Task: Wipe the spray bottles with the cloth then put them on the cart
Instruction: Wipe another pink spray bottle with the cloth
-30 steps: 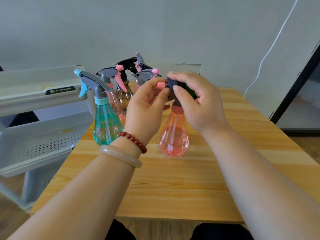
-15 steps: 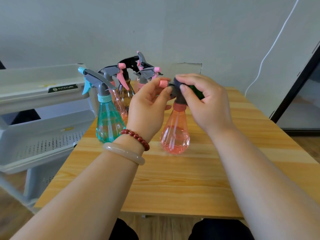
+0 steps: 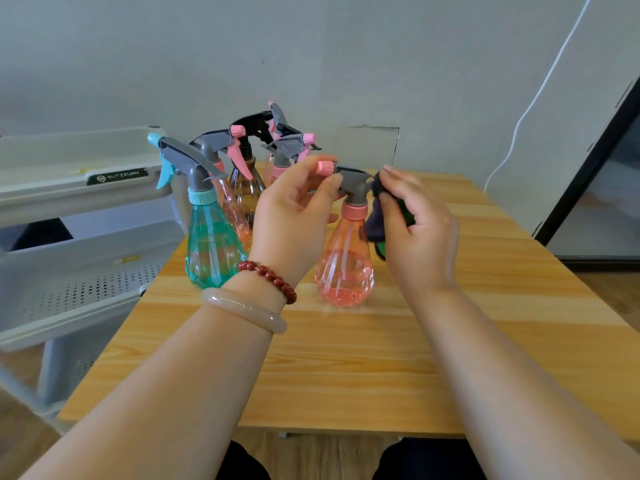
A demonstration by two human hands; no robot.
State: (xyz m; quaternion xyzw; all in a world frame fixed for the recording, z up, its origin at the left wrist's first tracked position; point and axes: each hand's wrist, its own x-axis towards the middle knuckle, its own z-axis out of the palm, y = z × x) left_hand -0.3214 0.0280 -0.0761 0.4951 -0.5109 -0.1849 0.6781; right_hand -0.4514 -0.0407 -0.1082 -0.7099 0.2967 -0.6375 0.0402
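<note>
Wiping the pink spray bottle's (image 3: 344,271) neck, the right hand (image 3: 419,230) clutched the cloth (image 3: 375,226), the left hand (image 3: 294,216) pinched its nozzle (image 3: 325,167); body probably next.

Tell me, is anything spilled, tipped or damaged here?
Nothing spilled or tipped: the pink bottle stands upright on the table, left hand pinching its spray head, right hand holding the cloth beside its neck. Only a wall patch behind the other bottles looks cracked at its edges.
</note>
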